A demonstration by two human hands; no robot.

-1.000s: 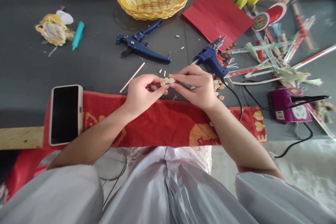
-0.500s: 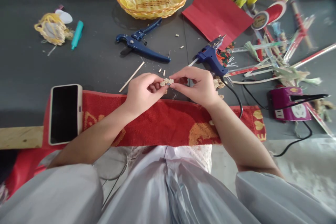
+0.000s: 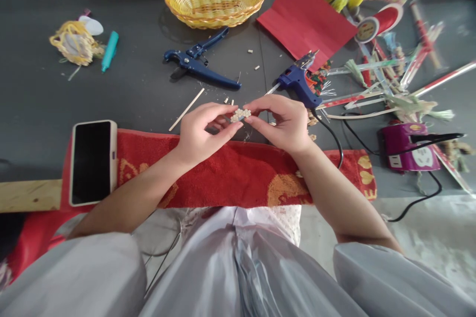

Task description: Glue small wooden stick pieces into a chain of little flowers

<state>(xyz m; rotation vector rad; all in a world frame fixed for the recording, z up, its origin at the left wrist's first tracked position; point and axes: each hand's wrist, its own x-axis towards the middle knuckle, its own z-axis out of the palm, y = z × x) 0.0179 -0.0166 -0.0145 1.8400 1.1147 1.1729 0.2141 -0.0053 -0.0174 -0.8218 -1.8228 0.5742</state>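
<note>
Between my fingertips is a small cluster of pale round stick pieces [image 3: 241, 115], cream-coloured and joined side by side. My left hand [image 3: 203, 131] pinches its left end between thumb and fingers. At its right end, my right hand [image 3: 284, 121] grips it with thumb and forefinger. Both hands hover over the back edge of a red towel [image 3: 230, 173]. Just behind the cluster lie a few tiny cut pieces [image 3: 226, 100]. A thin pale stick [image 3: 187, 109] rests left of them on the grey table. My fingers partly cover the cluster's ends.
Blue cutting pliers [image 3: 203, 67] lie beyond my hands, before a yellow basket [image 3: 215, 2]. To the right are a blue glue gun [image 3: 297, 81] with its cord, red paper [image 3: 305, 17], a thread spool [image 3: 379, 22] and a purple power socket [image 3: 411, 146]. A phone [image 3: 92, 162] lies left.
The cluster has shifted slightly right and is tilted, showing more of its round ends. My left fingers have moved a little right with it; both hands still hold it.
</note>
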